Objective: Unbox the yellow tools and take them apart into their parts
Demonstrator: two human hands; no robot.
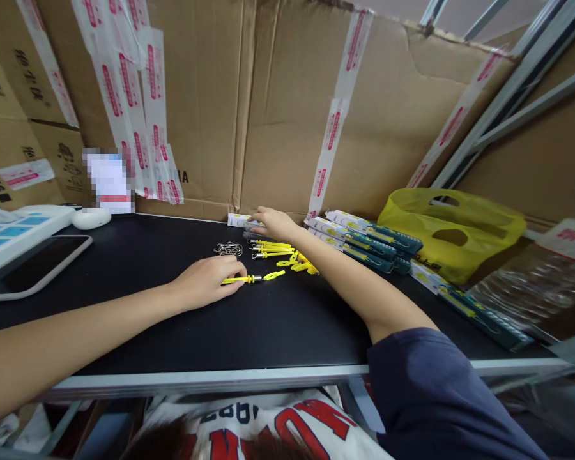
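Note:
My left hand (215,278) is closed round a thin yellow stick (234,280) with a metal end, low over the black tabletop. A yellow plastic clip (274,275) hangs from that metal end. Farther back, my right hand (275,223) reaches over a small box with a white end (237,220), fingers stretched forward and down; its thumb is partly hidden. Between the hands lie several yellow sticks with metal ends (271,249) and a small heap of yellow clips (304,263), partly covered by my right forearm. A tangle of metal wire rings (229,248) lies beside them.
Green-and-white packaged boxes (364,239) are stacked at the right, with another box (474,310) nearer the edge. Behind stand a yellow plastic bag (450,223) and clear wrapping. A phone (43,265), a white case (91,218) and a white-blue device lie left. Cardboard walls the back.

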